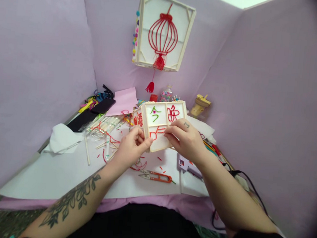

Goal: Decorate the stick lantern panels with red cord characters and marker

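Observation:
I hold a small wooden-framed lantern box above the table, its white panels bearing characters in red and green cord. My left hand pinches its lower left corner, fingers closed on the frame. My right hand grips the right side, its fingertips pressing a piece of red cord on the lower panel. A finished lantern with a red cord lantern design and tassel hangs on the back wall above.
Red snips lie on the white sheet below my hands, beside a lilac glue gun with a black cable. Wooden sticks and red cord scraps, pink paper, a bead jar and a wooden figure crowd the back.

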Demonstrator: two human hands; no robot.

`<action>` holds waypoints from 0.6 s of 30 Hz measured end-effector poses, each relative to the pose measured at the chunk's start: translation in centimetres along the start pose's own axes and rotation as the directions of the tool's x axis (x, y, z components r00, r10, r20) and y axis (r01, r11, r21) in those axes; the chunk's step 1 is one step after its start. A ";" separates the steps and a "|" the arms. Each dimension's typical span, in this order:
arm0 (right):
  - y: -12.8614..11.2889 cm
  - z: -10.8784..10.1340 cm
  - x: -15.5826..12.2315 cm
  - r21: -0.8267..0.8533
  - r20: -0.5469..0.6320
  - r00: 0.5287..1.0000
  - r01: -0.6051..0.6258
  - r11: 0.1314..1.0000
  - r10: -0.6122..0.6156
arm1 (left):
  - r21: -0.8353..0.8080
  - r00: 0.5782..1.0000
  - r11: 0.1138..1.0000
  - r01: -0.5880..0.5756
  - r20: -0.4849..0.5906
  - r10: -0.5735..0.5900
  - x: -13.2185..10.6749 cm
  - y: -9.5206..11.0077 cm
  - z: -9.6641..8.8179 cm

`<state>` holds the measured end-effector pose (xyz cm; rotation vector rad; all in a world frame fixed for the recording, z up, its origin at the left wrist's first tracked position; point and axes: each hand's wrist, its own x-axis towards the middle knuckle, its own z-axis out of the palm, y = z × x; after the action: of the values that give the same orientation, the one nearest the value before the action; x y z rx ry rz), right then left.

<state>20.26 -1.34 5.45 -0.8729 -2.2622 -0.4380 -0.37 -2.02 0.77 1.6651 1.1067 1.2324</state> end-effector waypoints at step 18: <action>-0.1 1.5 -0.6 0.131 -0.130 0.991 0.052 0.990 -0.035 | -0.003 1.000 1.000 0.013 0.017 -0.013 0.0 0.2 0.0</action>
<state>19.81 -0.92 4.00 -0.7082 -2.1695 -0.3463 -0.29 -2.11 0.95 1.6603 1.1029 1.2092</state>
